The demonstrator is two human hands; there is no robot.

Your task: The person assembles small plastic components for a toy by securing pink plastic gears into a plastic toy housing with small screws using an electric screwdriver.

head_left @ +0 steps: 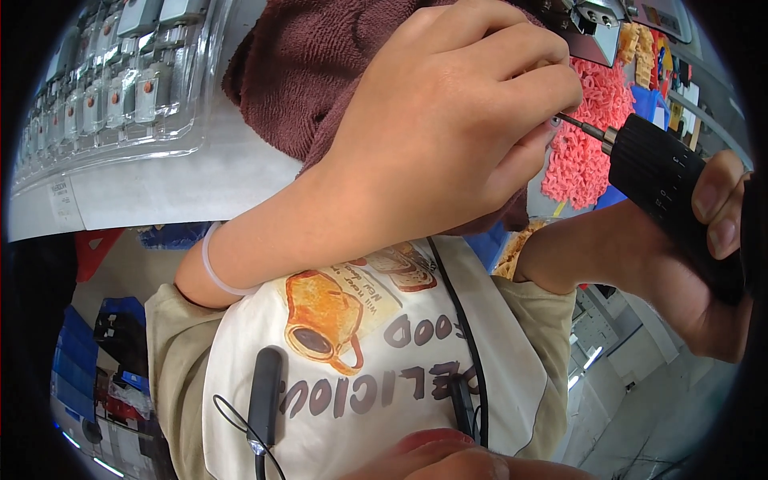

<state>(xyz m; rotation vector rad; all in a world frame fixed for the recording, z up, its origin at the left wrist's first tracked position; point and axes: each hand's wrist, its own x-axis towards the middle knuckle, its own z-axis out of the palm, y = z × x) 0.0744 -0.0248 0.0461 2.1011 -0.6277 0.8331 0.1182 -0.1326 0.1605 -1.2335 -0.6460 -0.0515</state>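
Note:
My right hand point(724, 208) is wrapped round a black electric screwdriver point(656, 172), held tilted at the right. Its thin metal bit point(582, 126) points left toward the fingers of my left hand point(456, 112). Those fingers are curled closed beside the bit's tip, over a dark maroon towel point(296, 72). A tiny shiny tip shows at the fingertips, but what they pinch is hidden behind the hand. Just beyond the left fingers stands a shiny metal fixture point(596, 24).
A clear plastic tray point(200, 120) with several rows of grey metal parts lies on the white table point(160, 196) at the left. Many small pink pieces point(592, 144) are heaped at the right, with tan pieces point(636, 52) behind. My apron point(344, 384) is below the table's edge.

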